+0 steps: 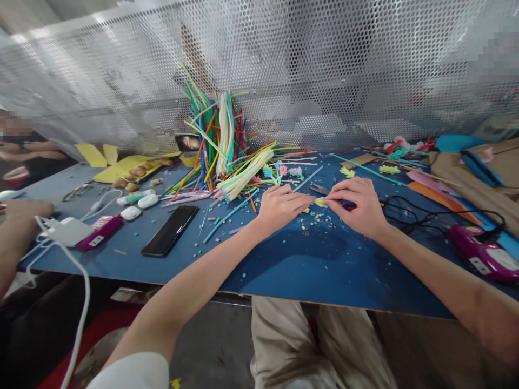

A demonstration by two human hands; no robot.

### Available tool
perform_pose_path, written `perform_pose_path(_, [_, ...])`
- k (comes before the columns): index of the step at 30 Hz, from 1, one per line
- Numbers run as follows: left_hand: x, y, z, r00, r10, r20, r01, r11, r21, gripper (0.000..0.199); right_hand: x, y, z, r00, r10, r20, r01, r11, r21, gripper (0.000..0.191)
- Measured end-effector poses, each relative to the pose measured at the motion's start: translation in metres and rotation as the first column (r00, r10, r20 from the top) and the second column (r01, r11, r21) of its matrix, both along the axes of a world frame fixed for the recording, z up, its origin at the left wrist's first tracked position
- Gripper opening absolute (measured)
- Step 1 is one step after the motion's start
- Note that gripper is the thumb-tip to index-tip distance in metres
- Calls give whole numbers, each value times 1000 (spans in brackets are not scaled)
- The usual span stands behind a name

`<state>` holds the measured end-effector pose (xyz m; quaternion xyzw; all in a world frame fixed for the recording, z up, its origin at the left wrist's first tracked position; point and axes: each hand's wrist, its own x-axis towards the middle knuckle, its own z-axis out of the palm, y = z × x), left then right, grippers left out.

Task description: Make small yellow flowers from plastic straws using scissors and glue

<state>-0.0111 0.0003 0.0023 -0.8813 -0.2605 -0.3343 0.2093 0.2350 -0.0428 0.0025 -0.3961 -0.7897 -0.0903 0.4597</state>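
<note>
Both hands meet over the blue table, at a small fuzzy yellow pipe-cleaner piece (320,202). My left hand (283,206) comes from the left, its fingers pressed together with the tips at the piece. On the other side, my right hand (359,208) pinches the piece between thumb and fingers. A cutting tool with grey blades (319,189) and a dark blue handle (347,204) lies at the right hand; whether that hand also grips it, I cannot tell. Yellow and blue clippings are scattered below the fingers. Two finished-looking yellow fuzzy pieces (347,172) (389,169) lie beyond the right hand.
Bundles of coloured pipe cleaners (225,140) stand against the perforated metal screen (308,65). A black phone (170,230) lies left of my left arm. Purple power strips (99,232) (482,251) with cables sit on both sides. Another person's arm (20,227) rests at far left.
</note>
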Motion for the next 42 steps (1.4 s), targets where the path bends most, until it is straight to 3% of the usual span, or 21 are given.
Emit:
perform_pose_path(14, [0, 2, -3, 1000, 3, 23, -3, 1000, -18, 27, -1, -1, 3, 1000, -9, 29, 10, 999, -34, 11])
perform_pose_path(27, [4, 2, -1, 993, 16, 115, -11, 999, -44, 21, 8, 2, 5, 997, 71, -25, -74, 990, -123, 6])
perform_pose_path(35, [3, 8, -9, 979, -129, 158, 130, 992, 2, 23, 6, 3, 5, 998, 51, 26, -49, 997, -54, 9])
perform_pose_path(42, [1, 6, -7, 967, -216, 134, 214, 976, 30, 22, 6, 2, 6, 997, 77, 3, -77, 994, -83, 8])
